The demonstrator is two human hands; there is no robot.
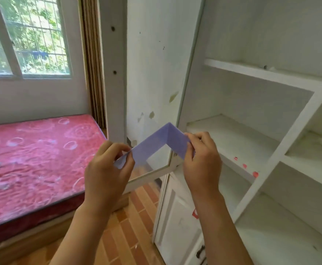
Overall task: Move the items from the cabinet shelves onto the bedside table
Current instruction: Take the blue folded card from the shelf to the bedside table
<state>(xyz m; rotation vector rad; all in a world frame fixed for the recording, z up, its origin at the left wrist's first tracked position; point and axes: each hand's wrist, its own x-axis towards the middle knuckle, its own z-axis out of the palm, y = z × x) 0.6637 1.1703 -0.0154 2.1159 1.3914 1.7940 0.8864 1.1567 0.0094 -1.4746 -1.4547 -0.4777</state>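
While the white cabinet (pixel 267 77) fills the right side with its glass door (pixel 156 83) swung open, a red mattress (pixel 34 161) lies to the left. Between them, the left hand (pixel 106 173) and right hand (pixel 202 161) each pinch one end of a bent purple strip (pixel 160 144), held in the air before the shelves.
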